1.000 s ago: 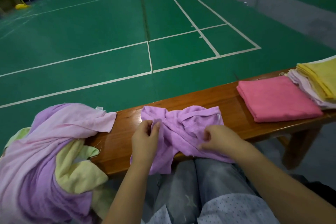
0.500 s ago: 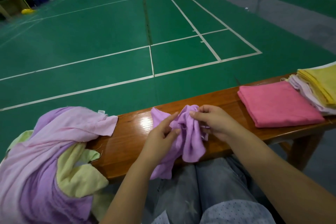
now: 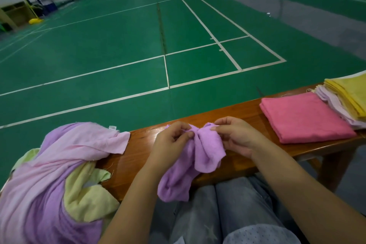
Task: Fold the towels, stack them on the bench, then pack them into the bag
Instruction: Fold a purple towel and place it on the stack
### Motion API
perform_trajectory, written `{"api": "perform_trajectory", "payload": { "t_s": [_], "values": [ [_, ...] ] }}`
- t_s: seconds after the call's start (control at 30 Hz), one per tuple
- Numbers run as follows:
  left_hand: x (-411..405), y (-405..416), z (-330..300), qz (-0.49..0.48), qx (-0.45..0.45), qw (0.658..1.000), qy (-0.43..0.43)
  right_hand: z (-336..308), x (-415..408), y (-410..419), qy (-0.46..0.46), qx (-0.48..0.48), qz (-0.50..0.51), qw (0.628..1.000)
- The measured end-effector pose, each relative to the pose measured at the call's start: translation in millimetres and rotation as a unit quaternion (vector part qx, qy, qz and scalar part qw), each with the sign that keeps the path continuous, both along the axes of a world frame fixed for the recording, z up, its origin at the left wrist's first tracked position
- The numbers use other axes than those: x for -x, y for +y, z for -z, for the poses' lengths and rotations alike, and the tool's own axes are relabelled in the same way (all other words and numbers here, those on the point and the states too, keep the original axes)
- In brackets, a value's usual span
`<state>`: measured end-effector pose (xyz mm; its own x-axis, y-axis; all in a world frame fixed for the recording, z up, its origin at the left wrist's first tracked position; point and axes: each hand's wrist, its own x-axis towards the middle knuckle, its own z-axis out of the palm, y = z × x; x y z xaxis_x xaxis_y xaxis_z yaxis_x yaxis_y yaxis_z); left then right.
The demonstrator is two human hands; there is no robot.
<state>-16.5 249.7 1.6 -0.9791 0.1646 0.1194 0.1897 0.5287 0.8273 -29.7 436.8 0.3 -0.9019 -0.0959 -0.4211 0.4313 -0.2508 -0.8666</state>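
Observation:
A small purple towel (image 3: 200, 156) hangs bunched over the near edge of the wooden bench (image 3: 142, 144). My left hand (image 3: 170, 142) pinches its top edge on the left, and my right hand (image 3: 235, 136) pinches the same edge just to the right. Both hands sit close together above the bench. A folded pink towel (image 3: 303, 117) lies flat on the bench to the right. Beyond it sits a stack of folded towels (image 3: 344, 101), pale lilac below and yellow on top. No bag is in view.
A loose heap of unfolded towels (image 3: 49, 180), pink, purple and pale yellow, covers the bench's left end. My knees in grey jeans (image 3: 215, 210) are below the bench edge. A green court floor (image 3: 138, 45) with white lines stretches beyond.
The towel lay spread on the bench a second ago; my hands have gathered it, lifted its top edge and come together. The camera has tilted up.

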Motion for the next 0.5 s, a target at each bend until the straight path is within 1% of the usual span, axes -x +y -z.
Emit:
{"api": "perform_trajectory", "payload": {
  "t_s": [0.03, 0.07, 0.1, 0.17, 0.2, 0.23, 0.27, 0.37, 0.43, 0.5],
  "values": [
    [0.2, -2.1, -3.3, -0.022, -0.033, 0.999, -0.006, 1.9, -1.1, 3.8, 0.006, -0.051, 0.013, 0.999],
    [0.7, -4.5, -6.5, -0.045, -0.069, 0.997, -0.012, 3.6, -2.5, 7.4, 0.017, -0.123, 0.018, 0.992],
    [1.9, -6.9, -8.9, -0.065, -0.100, 0.993, -0.017, 5.9, -3.8, 11.7, 0.033, -0.216, 0.012, 0.976],
    [5.5, -9.3, -12.9, -0.094, -0.141, 0.985, -0.026, 9.8, -7.9, 18.4, 0.078, -0.397, -0.025, 0.914],
    [6.9, -8.9, -14.7, -0.099, -0.155, 0.982, -0.032, 10.0, -10.9, 19.4, 0.108, -0.450, -0.032, 0.886],
    [7.7, -7.8, -16.3, -0.102, -0.166, 0.980, -0.040, 9.0, -14.1, 18.0, 0.144, -0.469, -0.030, 0.871],
    [8.5, -6.3, -18.0, -0.103, -0.173, 0.978, -0.053, 7.2, -18.3, 15.4, 0.188, -0.463, -0.025, 0.866],
    [8.5, -1.9, -23.9, -0.102, -0.170, 0.976, -0.092, 3.8, -33.6, -0.4, 0.299, -0.402, -0.065, 0.863],
    [9.1, -0.4, -26.4, -0.099, -0.165, 0.976, -0.101, 7.2, -40.1, -14.2, 0.368, -0.394, -0.105, 0.836],
    [9.3, -0.2, -28.7, -0.094, -0.162, 0.976, -0.106, 15.8, -39.1, -25.6, 0.426, -0.396, -0.107, 0.806]
  ]
}}
